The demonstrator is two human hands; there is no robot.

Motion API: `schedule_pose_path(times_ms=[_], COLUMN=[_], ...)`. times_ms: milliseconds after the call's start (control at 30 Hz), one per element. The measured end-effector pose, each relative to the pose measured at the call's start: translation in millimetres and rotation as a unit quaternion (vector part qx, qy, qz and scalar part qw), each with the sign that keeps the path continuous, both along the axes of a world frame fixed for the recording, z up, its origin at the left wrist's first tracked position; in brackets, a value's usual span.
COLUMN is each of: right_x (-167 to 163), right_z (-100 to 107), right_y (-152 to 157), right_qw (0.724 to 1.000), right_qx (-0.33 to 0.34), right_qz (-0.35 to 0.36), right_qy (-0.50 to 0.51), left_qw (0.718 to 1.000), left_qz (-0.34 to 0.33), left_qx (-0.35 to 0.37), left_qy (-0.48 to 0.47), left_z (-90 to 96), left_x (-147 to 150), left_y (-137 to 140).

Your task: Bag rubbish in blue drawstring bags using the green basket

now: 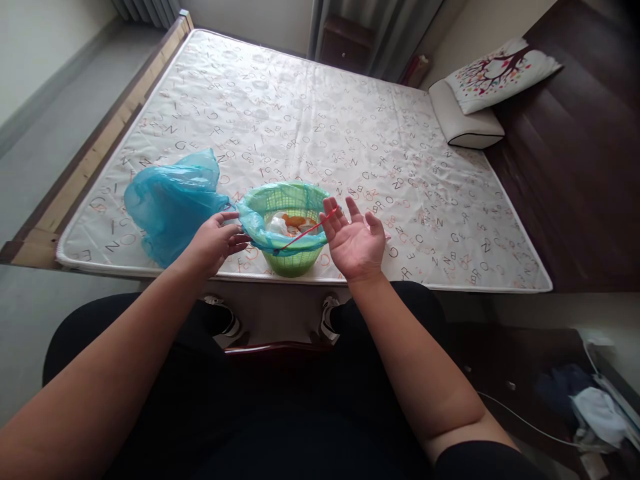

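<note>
A green mesh wastebasket (293, 263) stands on the mattress near its front edge. Light blue-green plastic bag film (254, 223) lines it and folds over the rim. Inside lies crumpled white and orange-brown litter (295, 223). A thin red drawstring (306, 232) runs taut from the front rim across the fingers of my right hand (354, 243), which is palm up with fingers spread. My left hand (219, 239) is at the basket's left rim, fingers apart and slightly bent; whether they touch the film is unclear. Behind it lies a puffed blue plastic bag (173, 203).
The letter-printed mattress (320, 120) spreads ahead, with a wooden footboard (100, 127) on the left. A tree-print pillow (505, 77) leans on a beige cushion (463, 117) by the dark headboard (570, 153). A nightstand (345, 47) stands beyond.
</note>
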State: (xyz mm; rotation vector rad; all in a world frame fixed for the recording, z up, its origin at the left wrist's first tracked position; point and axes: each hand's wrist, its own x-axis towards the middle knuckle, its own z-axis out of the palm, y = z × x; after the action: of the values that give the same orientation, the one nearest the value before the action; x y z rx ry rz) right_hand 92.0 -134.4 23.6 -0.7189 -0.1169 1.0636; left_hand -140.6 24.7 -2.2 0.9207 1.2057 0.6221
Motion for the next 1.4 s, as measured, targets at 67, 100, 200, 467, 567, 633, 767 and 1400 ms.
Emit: schedule_pose_path(times_ms=[67,100,200,467,567,633,767,1400], right_x=[1,2,0,-24,-29,-30,-35,-74], right_z=[-4,-6,-14,-32,-37,-41,-51,-49], right_y=[2,3,6,7,8,9,9,14], right_qw=[0.999,0.998,0.991,0.916,0.92,0.921,0.868,0.473], right_qx=[-0.024,-0.039,-0.075,-0.186,-0.181,-0.165,-0.113,-0.108], right_qz=[0.013,0.026,0.088,0.286,0.293,0.289,0.312,0.365], right_qy=[-0.02,-0.031,-0.072,-0.209,-0.185,-0.202,-0.369,-0.794], left_qw=[1.0,1.0,1.0,0.998,0.999,1.0,0.996,0.997], left_qz=[0.0,0.0,0.008,-0.01,-0.015,-0.018,-0.021,-0.011], left_qx=[0.01,0.014,0.013,0.036,0.028,0.002,-0.037,-0.048], left_qy=[0.004,0.005,0.006,0.051,0.041,0.002,-0.074,-0.056], left_z=[-1.0,-1.2,-0.8,3.1,7.2,10.2,13.0,11.7], left_x=[-2,-2,-4,-10,-16,-19,-25,-28], left_y=[1,1,2,8,13,16,18,23])
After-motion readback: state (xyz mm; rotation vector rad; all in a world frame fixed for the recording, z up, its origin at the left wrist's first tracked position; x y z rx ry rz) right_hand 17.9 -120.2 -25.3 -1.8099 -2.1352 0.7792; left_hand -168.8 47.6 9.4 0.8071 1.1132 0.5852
